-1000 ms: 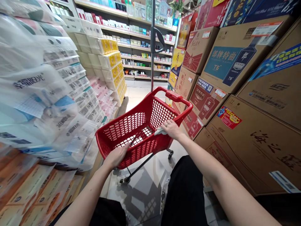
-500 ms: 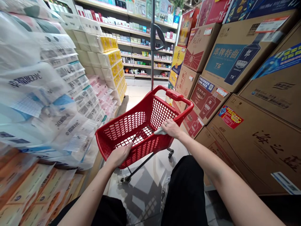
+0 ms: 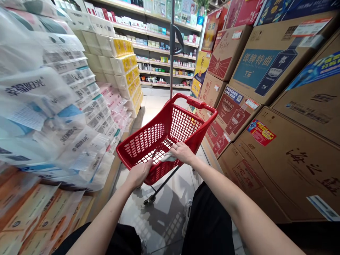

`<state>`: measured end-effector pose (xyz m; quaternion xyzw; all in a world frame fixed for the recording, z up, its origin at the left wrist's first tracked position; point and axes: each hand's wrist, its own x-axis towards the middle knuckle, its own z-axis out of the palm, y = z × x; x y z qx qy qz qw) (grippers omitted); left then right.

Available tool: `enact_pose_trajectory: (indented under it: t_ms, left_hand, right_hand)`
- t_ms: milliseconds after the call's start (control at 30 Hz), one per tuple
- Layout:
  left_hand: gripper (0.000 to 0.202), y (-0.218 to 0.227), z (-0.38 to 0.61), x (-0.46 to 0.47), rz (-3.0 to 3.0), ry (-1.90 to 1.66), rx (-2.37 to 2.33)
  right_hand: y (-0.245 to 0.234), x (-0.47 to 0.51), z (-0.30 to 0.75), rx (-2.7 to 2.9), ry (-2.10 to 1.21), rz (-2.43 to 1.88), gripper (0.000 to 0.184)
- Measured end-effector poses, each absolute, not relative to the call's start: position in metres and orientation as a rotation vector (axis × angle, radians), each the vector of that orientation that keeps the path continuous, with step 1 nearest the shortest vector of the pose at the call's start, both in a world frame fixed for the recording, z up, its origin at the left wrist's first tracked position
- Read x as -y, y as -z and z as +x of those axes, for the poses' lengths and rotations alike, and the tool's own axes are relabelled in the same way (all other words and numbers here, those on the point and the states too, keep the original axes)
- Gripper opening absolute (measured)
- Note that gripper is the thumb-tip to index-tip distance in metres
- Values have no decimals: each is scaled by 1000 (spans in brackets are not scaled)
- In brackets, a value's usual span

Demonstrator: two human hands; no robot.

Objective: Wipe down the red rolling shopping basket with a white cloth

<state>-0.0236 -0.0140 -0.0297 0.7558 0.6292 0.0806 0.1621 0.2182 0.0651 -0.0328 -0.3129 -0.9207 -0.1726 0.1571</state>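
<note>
A red plastic shopping basket on a wheeled frame stands ahead of the person, tilted on a thin black frame with a caster showing below it. The left hand lies on the near rim, fingers curled over the edge, not pinching. The right hand is palm down, fingers slightly spread, pressing a white cloth at the rim; the cloth may be tissue. The red handle is at the far end.

Left of the basket, wrapped tissue packs printed "幸福阳光" are stacked on a wooden base, which is near the basket. To the right, a narrower strip of tile floor separates the basket from stacked cartons. The carton reads "郎牌特曲" and "T6"; the lower carton reads "海之蓝". Its red promotional sticker is too small to read. The tile floor continues ahead between the stacks to the shelving, beside a metal pole.
</note>
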Motion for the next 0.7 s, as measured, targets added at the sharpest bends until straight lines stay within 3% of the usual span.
enact_pose_trajectory:
  t_ms: [167,400,700]
  left_hand:
    - [73,42,-13,15,2433,-51,-1742]
    - [78,49,-5,11,2344,-67,-1888]
    - [69,41,-6,14,2037,-494,-2030]
  right_hand:
    - [33,-72,234,2632,520,-1000,20]
    - [37,-71,229,2626,491,-964,23]
    - [51,-38,183,2579,447,-914,28]
